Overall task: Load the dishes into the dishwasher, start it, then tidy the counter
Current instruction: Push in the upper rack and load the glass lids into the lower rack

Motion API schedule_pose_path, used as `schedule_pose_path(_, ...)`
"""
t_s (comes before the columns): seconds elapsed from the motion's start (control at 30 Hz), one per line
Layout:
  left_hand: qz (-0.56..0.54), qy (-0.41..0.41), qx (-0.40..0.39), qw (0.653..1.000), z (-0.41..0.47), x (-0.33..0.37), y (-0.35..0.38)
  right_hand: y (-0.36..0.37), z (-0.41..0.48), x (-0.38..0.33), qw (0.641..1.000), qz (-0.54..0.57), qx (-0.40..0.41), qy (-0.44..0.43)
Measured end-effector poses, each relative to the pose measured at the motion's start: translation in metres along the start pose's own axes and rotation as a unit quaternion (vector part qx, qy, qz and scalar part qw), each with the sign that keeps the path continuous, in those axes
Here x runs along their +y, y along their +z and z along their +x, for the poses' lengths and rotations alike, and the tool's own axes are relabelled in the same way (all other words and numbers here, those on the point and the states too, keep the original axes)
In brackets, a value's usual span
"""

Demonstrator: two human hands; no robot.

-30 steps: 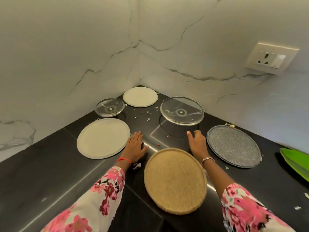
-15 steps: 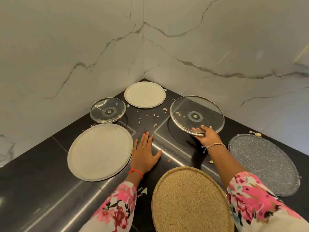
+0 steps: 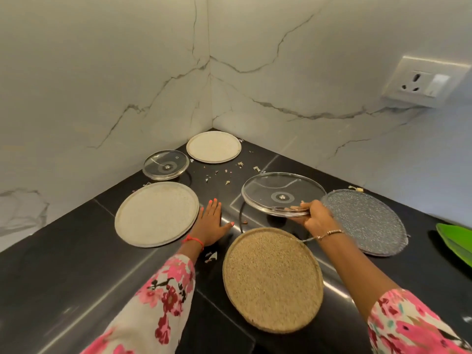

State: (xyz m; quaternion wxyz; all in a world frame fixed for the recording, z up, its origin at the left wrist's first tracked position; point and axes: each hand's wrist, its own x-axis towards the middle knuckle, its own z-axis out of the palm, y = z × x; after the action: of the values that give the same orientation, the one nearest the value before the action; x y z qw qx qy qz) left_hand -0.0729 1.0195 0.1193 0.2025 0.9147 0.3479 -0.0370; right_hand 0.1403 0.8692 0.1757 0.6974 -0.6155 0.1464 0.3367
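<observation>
A large glass lid (image 3: 282,192) is held above the black counter (image 3: 63,264). The right hand (image 3: 315,218) grips its near rim, fingers curled underneath. Its right edge overlaps a grey speckled plate (image 3: 367,221). The left hand (image 3: 212,223) lies flat, fingers straight, just beside a large cream plate (image 3: 156,213). A tan textured plate (image 3: 272,279) sits nearest. A small glass lid (image 3: 166,164) and small cream plate (image 3: 213,146) fill the corner; crumbs (image 3: 227,175) are scattered between. Bare counter spreads near left.

Right edge cuts off the green leaf (image 3: 456,238) — fingers (image 3: 303,221) blur beneath glass lid (image 3: 281,190).
</observation>
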Motion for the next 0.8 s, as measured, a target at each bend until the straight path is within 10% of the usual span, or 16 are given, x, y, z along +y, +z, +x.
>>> schedule_pose_path(0.57,-0.041,0.017,0.169,0.985,-0.374,0.073,0.131,-0.260,-0.256,0.125,0.994,-0.025,-0.102,-0.042)
schedule_pose_path(0.8,-0.049,0.032,0.075,0.995,-0.540,0.081,0.254,-0.436,-0.382,0.252,0.997,-0.031,-0.061,-0.039)
